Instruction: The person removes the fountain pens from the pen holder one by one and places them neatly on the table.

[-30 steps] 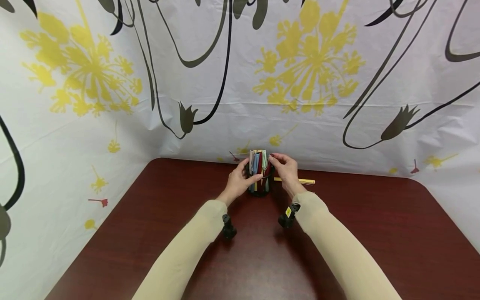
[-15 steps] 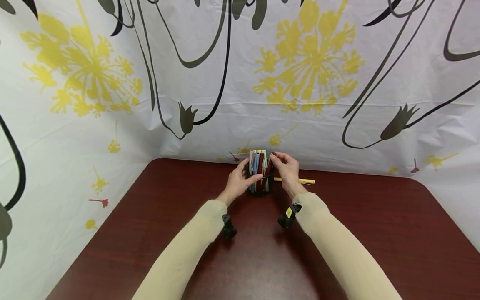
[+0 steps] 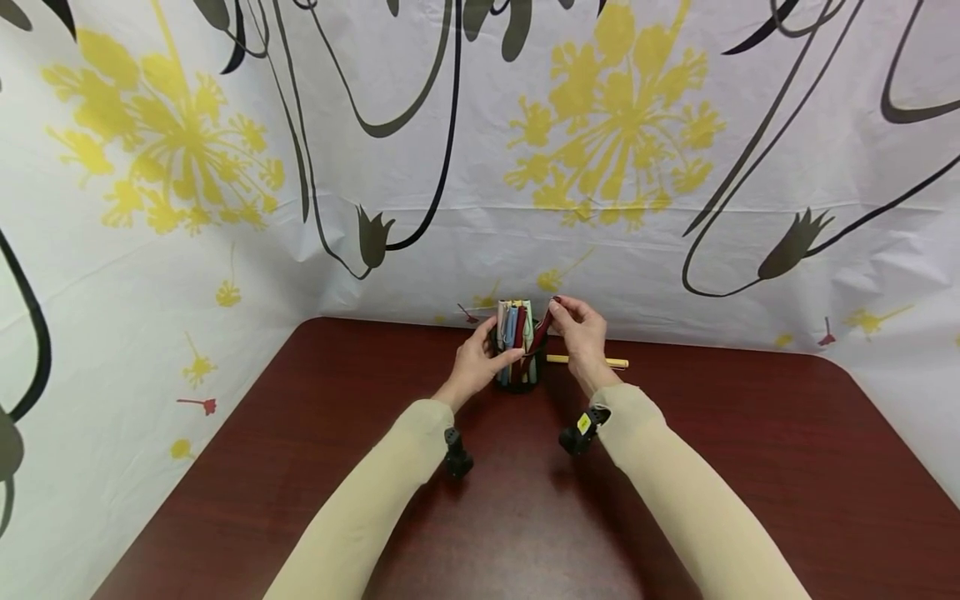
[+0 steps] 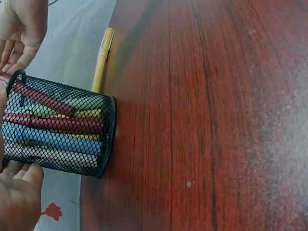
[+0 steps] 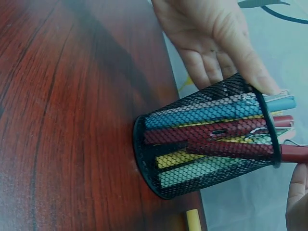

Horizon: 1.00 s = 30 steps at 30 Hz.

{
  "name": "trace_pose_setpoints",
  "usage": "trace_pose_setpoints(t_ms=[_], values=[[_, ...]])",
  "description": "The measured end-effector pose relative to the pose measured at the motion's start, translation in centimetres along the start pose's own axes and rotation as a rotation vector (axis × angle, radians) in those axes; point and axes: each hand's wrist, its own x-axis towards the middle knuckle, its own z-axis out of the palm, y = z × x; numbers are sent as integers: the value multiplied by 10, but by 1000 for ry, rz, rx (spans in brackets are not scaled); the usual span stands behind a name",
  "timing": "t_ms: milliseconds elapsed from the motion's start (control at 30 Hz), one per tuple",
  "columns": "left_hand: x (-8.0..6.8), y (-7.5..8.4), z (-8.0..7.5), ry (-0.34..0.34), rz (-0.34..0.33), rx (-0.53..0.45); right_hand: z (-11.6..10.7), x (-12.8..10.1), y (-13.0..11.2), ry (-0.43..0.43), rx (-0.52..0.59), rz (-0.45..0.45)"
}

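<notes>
A black mesh pen cup (image 5: 211, 103) stands upright near the table's back edge, filled with several pens in blue, yellow, pale green and dark red. My left hand (image 3: 474, 358) grips the cup near its rim, thumb in front and fingers behind. The right hand (image 3: 582, 333) pinches the top end of a dark red pen (image 3: 540, 331), which leans right over the rim. Through the mesh in the left wrist view, the lower end of that red pen (image 4: 48, 98) hangs above the cup's base. A second red pen (image 5: 183, 132) stands among the others.
A yellow pen (image 3: 615, 363) lies on the table just right of the cup, partly behind my right wrist. The dark red-brown table (image 3: 337, 400) ends close behind the cup at a white flower-patterned cloth (image 3: 450, 283).
My right hand has moved slightly up and to the right, drawing the red pen part of the way up and tilting it. The left hand stays on the cup.
</notes>
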Motion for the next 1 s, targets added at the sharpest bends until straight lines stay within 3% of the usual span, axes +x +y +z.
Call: trace_pose_setpoints(t_ms=[467,733,1000], values=[[-3,1,-1,-13,-13,-10,-8,2,-23,119,230,16],[-2,0,-1,-14,-10,-36,-31,5,-32,219,401,14],[-1,1,-1,-14,-16,-50,-71,6,-28,381,527,164]])
